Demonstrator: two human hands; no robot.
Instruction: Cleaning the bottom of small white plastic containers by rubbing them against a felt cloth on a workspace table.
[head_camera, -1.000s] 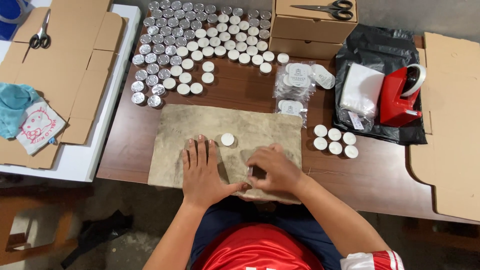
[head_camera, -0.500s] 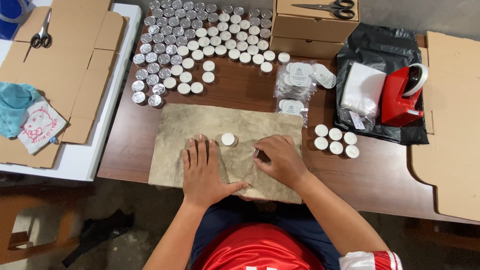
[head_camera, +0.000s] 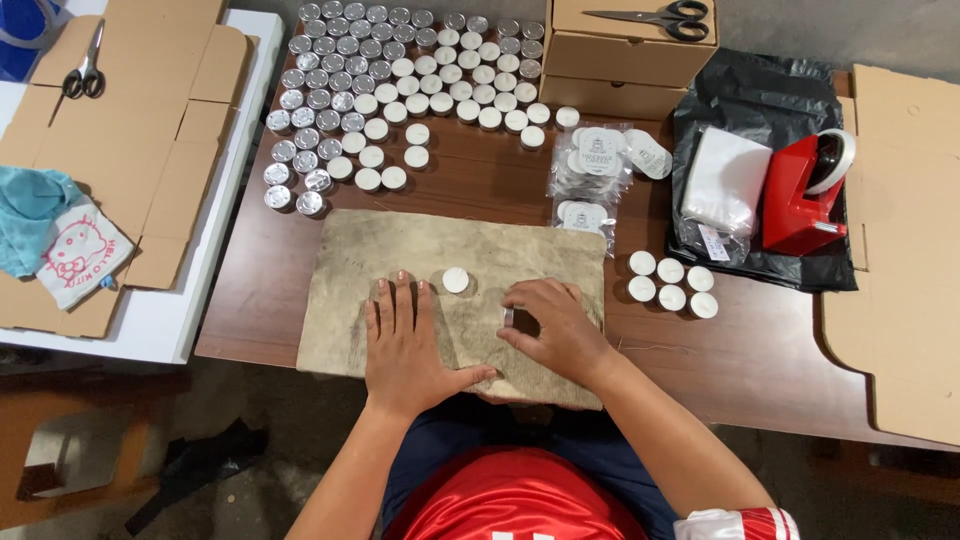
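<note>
Two hands rest on a worn brown mat (head_camera: 400, 245) on the counter (head_camera: 480, 190): the left hand (head_camera: 408, 345) lies flat, fingers spread wide; the right hand (head_camera: 555, 325) pinches a small tealight candle (head_camera: 509, 317) on edge. A lone white tealight (head_camera: 456, 280) sits just beyond the fingertips, rows of tealights (head_camera: 400, 90) farther back, five more candles (head_camera: 670, 283) to the right.

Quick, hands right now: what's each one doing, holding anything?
Left hand: open, flat on the mat, holding nothing.
Right hand: fingers curled around a small tealight on the mat.
</note>
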